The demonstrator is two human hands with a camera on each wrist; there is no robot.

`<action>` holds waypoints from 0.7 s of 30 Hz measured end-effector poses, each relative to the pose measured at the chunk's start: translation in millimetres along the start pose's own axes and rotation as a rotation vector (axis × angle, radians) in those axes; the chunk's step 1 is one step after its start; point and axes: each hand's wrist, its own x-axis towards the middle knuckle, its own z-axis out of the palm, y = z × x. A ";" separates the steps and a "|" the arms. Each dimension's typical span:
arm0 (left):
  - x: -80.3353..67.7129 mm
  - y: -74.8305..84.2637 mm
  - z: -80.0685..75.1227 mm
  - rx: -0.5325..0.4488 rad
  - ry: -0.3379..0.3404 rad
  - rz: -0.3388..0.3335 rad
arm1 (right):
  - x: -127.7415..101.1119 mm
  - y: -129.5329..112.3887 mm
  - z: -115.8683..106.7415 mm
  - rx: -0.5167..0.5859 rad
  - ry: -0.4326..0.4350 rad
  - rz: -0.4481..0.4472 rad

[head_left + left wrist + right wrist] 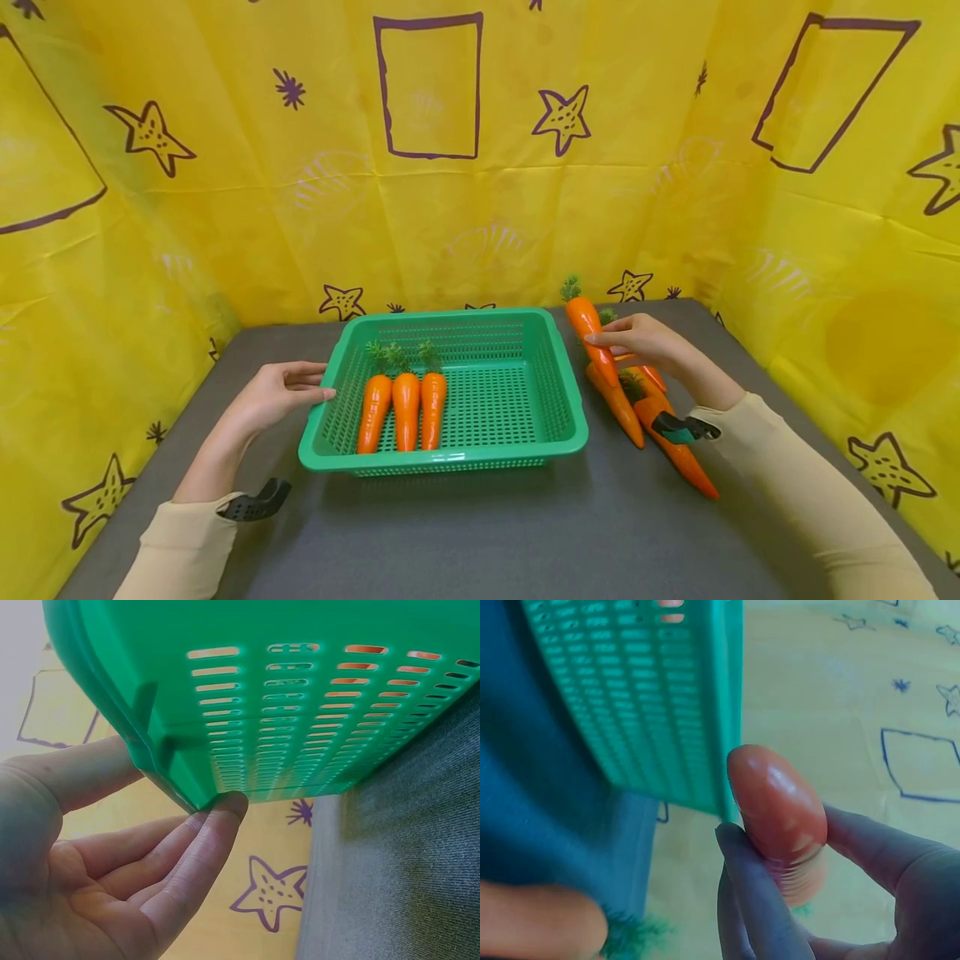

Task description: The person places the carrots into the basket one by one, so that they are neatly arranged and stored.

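Note:
Three orange carrots (406,408) with green tops lie side by side in the left part of a green plastic basket (450,457). My left hand (279,398) holds the basket's left rim, thumb on top and fingers below, as the left wrist view shows from beneath. With thumb and fingers my right hand (651,343) pinches another carrot (591,329), just right of the basket; its leafy top points to the back. In the right wrist view this held carrot (780,799) appears tip-on, overlapping the basket's rim (724,712).
Several more carrots (621,408) lie in a loose pile on the dark grey table (480,533), under and beside my right hand and wrist. A yellow cloth (495,217) with drawn starfish and frames encloses the table at the back and sides.

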 end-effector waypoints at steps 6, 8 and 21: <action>0.3 0.1 -0.1 -0.005 -0.002 0.000 | 4.8 -15.0 8.8 -0.004 -0.018 -0.001; 0.2 0.3 -0.1 -0.010 -0.008 -0.004 | 7.1 -19.3 12.6 -0.006 -0.024 0.000; -0.8 -0.9 -0.2 -0.018 -0.006 0.001 | 24.4 -43.7 38.0 0.035 -0.114 -0.031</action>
